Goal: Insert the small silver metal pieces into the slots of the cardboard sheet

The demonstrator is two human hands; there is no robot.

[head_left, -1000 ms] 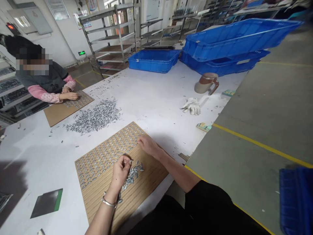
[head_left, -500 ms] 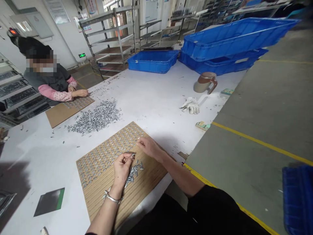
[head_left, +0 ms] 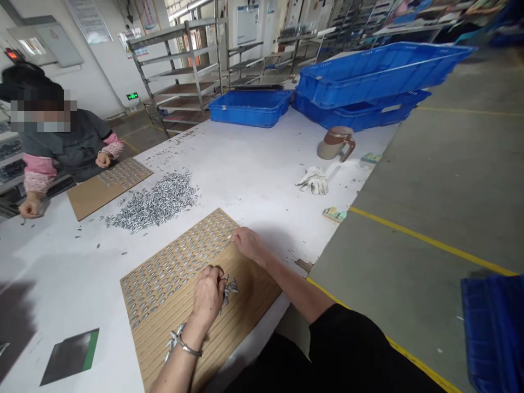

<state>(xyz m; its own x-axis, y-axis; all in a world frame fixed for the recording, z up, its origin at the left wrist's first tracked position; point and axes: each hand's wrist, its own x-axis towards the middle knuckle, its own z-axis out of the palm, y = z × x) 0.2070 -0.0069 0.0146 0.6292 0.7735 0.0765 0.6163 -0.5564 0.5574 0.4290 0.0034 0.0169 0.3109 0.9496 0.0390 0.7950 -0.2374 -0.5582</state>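
A ridged brown board [head_left: 164, 349] lies at an angle on the table before me. Rows of small silver spindle-shaped metal pieces [head_left: 176, 262] cover its far part. My left hand [head_left: 208, 292], with a bangle at the wrist, is curled palm down over a small loose pile of the same pieces [head_left: 230, 289]. Its fingertips are mostly hidden. My right hand [head_left: 249, 243] is at the board's far right edge, by the end of the last row, fingers pinched together. Whatever is between them is too small to make out. More loose pieces [head_left: 174, 341] lie beside my left wrist.
A large heap of metal pieces [head_left: 158, 202] lies beyond the board. Across the table [head_left: 245, 164], a person [head_left: 77, 142] sits at another board [head_left: 88, 199]. A mug [head_left: 333, 144], white gloves [head_left: 314, 181] and blue crates [head_left: 249, 109] stand farther back. The table's right edge borders the floor.
My left hand has turned palm down and its fingers have dropped to the loose pile. My right hand stays near the row's end. The other person's one hand has moved out to the left.
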